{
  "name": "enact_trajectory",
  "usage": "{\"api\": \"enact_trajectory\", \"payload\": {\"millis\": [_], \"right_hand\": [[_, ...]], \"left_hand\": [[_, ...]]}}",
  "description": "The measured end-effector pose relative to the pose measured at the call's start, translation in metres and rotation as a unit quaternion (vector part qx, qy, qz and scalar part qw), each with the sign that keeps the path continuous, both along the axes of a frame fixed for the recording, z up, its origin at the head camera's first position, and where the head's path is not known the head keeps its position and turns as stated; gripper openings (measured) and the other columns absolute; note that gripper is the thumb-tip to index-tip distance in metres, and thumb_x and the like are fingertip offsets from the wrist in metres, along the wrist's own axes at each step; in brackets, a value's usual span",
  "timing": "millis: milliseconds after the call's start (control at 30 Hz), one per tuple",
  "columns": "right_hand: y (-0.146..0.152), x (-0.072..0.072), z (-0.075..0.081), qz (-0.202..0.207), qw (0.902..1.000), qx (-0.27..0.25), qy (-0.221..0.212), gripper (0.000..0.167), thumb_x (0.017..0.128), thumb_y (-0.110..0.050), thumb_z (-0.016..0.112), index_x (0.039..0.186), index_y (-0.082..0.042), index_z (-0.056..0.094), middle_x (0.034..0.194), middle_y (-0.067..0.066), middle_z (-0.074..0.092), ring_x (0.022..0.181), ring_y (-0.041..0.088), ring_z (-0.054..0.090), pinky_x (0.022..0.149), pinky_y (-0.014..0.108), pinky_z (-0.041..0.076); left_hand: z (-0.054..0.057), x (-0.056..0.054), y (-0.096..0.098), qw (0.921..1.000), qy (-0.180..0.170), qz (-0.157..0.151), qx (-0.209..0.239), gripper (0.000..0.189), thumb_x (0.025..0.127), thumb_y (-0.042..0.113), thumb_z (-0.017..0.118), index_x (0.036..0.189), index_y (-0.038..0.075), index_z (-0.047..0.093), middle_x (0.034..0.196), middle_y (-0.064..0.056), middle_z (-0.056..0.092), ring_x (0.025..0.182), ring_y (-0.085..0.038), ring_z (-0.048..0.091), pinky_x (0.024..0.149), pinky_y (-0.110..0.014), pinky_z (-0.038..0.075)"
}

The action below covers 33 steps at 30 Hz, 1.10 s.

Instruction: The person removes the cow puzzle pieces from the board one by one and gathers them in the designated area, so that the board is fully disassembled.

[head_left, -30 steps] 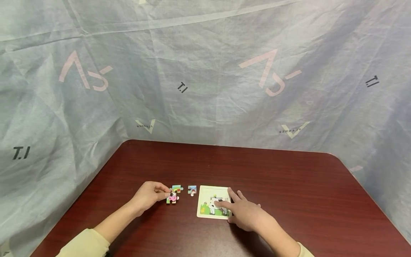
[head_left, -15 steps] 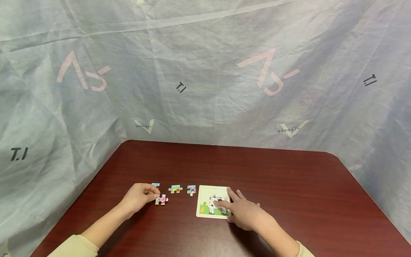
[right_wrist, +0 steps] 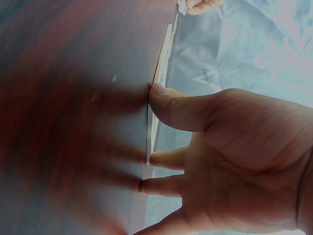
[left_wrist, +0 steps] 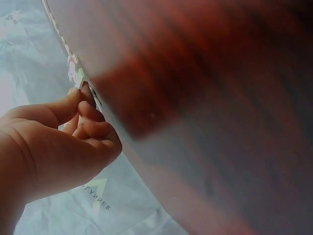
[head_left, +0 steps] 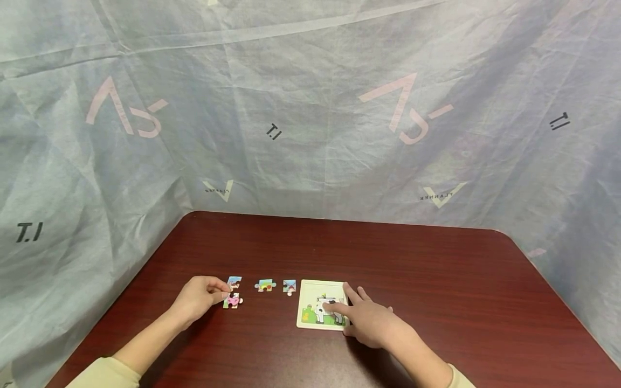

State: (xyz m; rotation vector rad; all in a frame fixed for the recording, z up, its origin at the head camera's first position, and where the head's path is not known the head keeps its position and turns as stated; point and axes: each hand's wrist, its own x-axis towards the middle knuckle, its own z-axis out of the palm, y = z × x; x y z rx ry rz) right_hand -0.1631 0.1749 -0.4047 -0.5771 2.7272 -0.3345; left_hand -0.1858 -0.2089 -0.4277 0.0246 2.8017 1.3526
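The left hand [head_left: 196, 299] holds the pink piece [head_left: 233, 300] at the left end of a loose group of puzzle pieces, thumb and forefinger pinched together on its left edge and the other fingers curled behind. Just beyond the pink piece lies the blue piece [head_left: 234, 282], with a light blue top; whether the two touch cannot be told. To their right, well apart from them, the green piece [head_left: 265, 285], marked with yellow and red, lies flat on the dark red table [head_left: 436, 275]. Farther right, the small piece [head_left: 289, 286], blue with a rounded tab toward the wearer, lies just beside the left edge of the tray [head_left: 322, 285]. The tray is square, pale-rimmed and flat on the table, near the middle of the head view; a black-and-white cow on green fills its lower part. The right hand [head_left: 373, 322] rests at the tray's right side with its fingers spread and gripping nothing, one finger extended across the cow and the thumb at the near right corner. Pale yellow sleeves [head_left: 107, 373] cover both forearms near the elbow. A grey sheet [head_left: 310, 97] with pink, black and yellow lettering hangs behind the table.
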Motion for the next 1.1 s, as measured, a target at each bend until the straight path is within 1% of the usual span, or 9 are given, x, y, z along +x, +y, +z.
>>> {"api": "enact_trajectory", "payload": {"millis": [167, 433, 800, 1100], "right_hand": [[0.0003, 0.0003, 0.0005, 0.001, 1.0, 0.005, 0.004, 0.059, 0.096, -0.02, 0.07, 0.145, -0.047, 0.05, 0.166, 0.012, 0.02, 0.149, 0.04, 0.024, 0.084, 0.084, 0.033], [0.0003, -0.0003, 0.0007, -0.001, 1.0, 0.008, 0.001, 0.059, 0.096, -0.02, 0.07, 0.145, -0.048, 0.05, 0.166, 0.012, 0.02, 0.149, 0.039, 0.024, 0.084, 0.084, 0.033], [-0.0003, -0.0009, 0.0, -0.001, 1.0, 0.0, -0.006, 0.059, 0.096, -0.021, 0.07, 0.145, -0.048, 0.05, 0.167, 0.012, 0.018, 0.15, 0.039, 0.023, 0.085, 0.085, 0.032], [-0.0009, -0.0012, -0.0001, 0.001, 0.9999, 0.01, 0.004, 0.059, 0.096, -0.022, 0.071, 0.145, -0.048, 0.05, 0.166, 0.012, 0.019, 0.149, 0.039, 0.024, 0.084, 0.084, 0.034]], "left_hand": [[0.0002, -0.0007, -0.0037, 0.9997, 0.009, 0.005, -0.023, 0.005, 0.089, 0.003, 0.074, 0.093, 0.002, 0.074, 0.08, -0.001, 0.067, 0.076, -0.017, 0.056, 0.068, -0.033, 0.045], [0.0025, 0.0003, -0.0043, 0.9992, 0.003, 0.01, -0.04, 0.004, 0.089, 0.002, 0.074, 0.093, 0.002, 0.072, 0.083, -0.002, 0.066, 0.08, -0.019, 0.056, 0.071, -0.035, 0.046], [0.0039, -0.0028, -0.0061, 0.9988, -0.012, 0.013, -0.046, 0.004, 0.092, 0.002, 0.072, 0.095, 0.002, 0.072, 0.086, -0.004, 0.065, 0.08, -0.021, 0.055, 0.069, -0.035, 0.045], [0.0024, -0.0034, -0.0069, 0.9988, 0.0, 0.01, -0.047, 0.006, 0.09, -0.001, 0.072, 0.095, 0.002, 0.072, 0.084, -0.004, 0.064, 0.078, -0.02, 0.055, 0.068, -0.034, 0.045]]}}
